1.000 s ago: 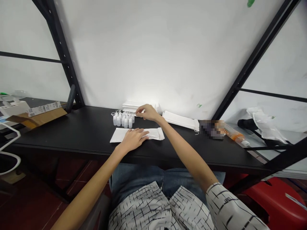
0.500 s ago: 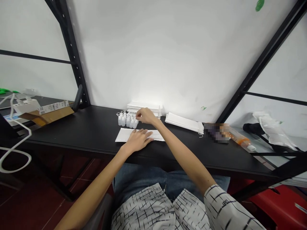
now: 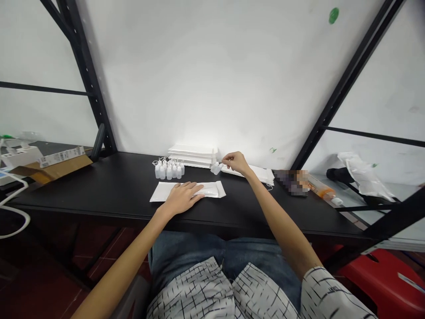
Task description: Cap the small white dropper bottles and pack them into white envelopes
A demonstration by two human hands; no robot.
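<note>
The right hand (image 3: 235, 162) pinches a small white plastic bottle (image 3: 216, 168) in its closed fingertips, holding it tilted just beside the right end of a stack of flat white packets (image 3: 192, 154). Just right of the hand lies a second pile of white packets (image 3: 262, 174), with a thin white loop trailing from its corner. The left hand (image 3: 181, 198) rests open, fingers flat and slightly spread, on a white sealed pouch (image 3: 210, 190) lying on the black table (image 3: 99, 186). Between that pouch and the stack stands a tight group of small white bottles (image 3: 169, 172) with fine loops at their tops. Further right are a pixelated, unreadable object (image 3: 290, 182) and an orange-marked clear tube (image 3: 320, 188). To the far left, a cardboard box (image 3: 49, 166) sits at the table's end, and a white cable (image 3: 13, 208) hangs below it. A red stool (image 3: 381, 283) shows at lower right.
</note>
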